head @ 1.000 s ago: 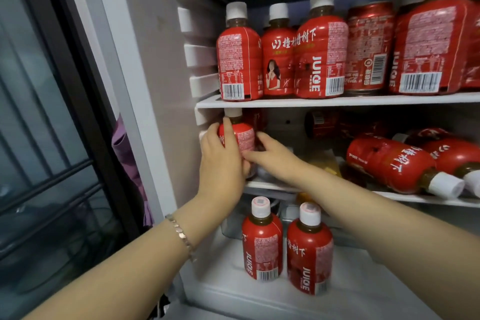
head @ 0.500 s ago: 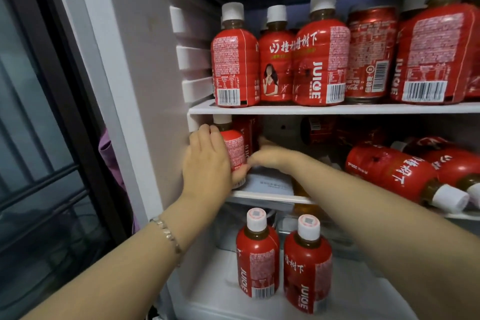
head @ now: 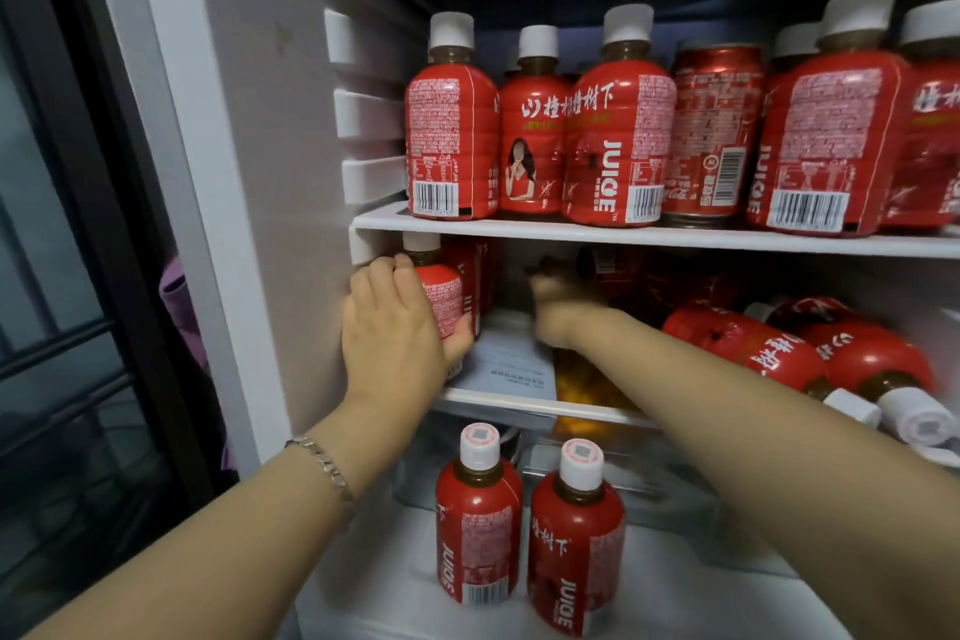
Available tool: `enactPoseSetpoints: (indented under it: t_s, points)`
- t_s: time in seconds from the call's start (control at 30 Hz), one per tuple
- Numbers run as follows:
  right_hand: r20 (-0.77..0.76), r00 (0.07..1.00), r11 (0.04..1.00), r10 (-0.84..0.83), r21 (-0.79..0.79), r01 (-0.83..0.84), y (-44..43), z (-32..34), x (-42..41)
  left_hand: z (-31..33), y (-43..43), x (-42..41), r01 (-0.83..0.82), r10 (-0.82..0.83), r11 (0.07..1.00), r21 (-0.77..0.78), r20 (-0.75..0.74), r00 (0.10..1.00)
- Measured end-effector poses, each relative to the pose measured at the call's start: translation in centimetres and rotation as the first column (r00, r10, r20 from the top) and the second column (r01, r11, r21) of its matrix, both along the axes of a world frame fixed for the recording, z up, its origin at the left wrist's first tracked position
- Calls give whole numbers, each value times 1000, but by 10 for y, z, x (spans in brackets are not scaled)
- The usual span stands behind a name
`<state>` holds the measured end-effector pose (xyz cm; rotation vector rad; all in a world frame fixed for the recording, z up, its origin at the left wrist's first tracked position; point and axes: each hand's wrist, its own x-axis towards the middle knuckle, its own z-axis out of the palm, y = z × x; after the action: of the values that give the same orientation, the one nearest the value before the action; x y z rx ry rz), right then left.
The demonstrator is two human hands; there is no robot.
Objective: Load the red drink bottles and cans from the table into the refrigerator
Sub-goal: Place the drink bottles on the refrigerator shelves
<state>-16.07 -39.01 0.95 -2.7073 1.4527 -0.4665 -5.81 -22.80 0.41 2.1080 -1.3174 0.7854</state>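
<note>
The left hand [head: 400, 333] was curled round an upright red bottle [head: 445, 297] at the left end of the middle shelf [head: 519, 404], tight to the wall of the refrigerator [head: 270, 120], apparently to save room. The right hand [head: 558, 307], blurred deeper in, could not be judged open or closed.

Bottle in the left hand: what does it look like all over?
It is a bottle with a white cap, a dark brown neck and a red label with tiny white print. It stands upright at the far left of the middle shelf, beside the fridge wall, its cap just under the upper shelf. The left hand grips it, fingers curled over its left side. Another red bottle stands close behind it.
</note>
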Motion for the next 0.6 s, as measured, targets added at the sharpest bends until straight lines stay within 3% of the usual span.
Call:
enactPoseSetpoints:
  t_s: [0.1,0.27,0.5,0.6]
  points:
    - [-16,978,966,-207,-162,202,-25,-4,-19,2,2,4,-1,0,1000,26,37,999]
    - [-161,915,921,-370,-196,337,-34,-9,-14,2,2,6,1,-3,999,34,61,998]
    - [-242,906,912,-347,-314,265,-33,-13,-14,-1,0,4,16,-15,1000,-6,52,999]
    - [-264,913,928,-312,-290,233,-31,-13,-9,-2,0,4,17,-17,1000,-2,51,999]
